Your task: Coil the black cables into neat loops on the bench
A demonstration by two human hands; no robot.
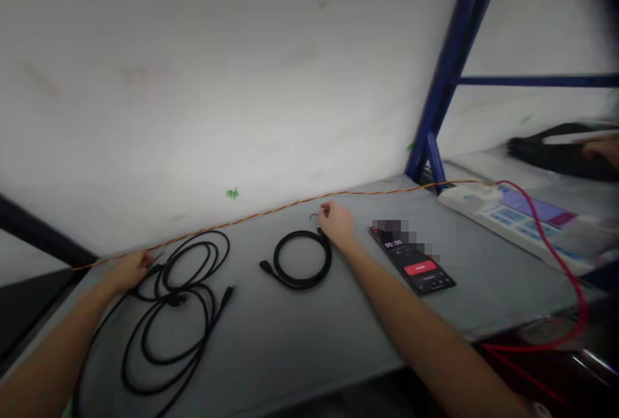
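Observation:
My right hand (336, 223) is closed in a pinch at the upper right of a neatly coiled black cable (302, 287). A thin, curved black twist tie (314, 215) sticks out from its fingertips. One plug of that cable lies under the hand, while the other plug (265, 267) points left. On the left, my left hand (129, 271) is closed beside a loose tangle of black cables (145, 392). A thin dark strand (159, 255) shows at its fingertips, too blurred to name surely. A cable plug (227, 295) lies at the tangle's right side.
A phone (425, 282) showing a timer lies right of my right forearm on the grey table (271, 353). A red and yellow twisted wire (261, 213) runs along the wall. Further right are a white power strip (512, 231), a blue post (447, 57) and another person's hand (602, 149).

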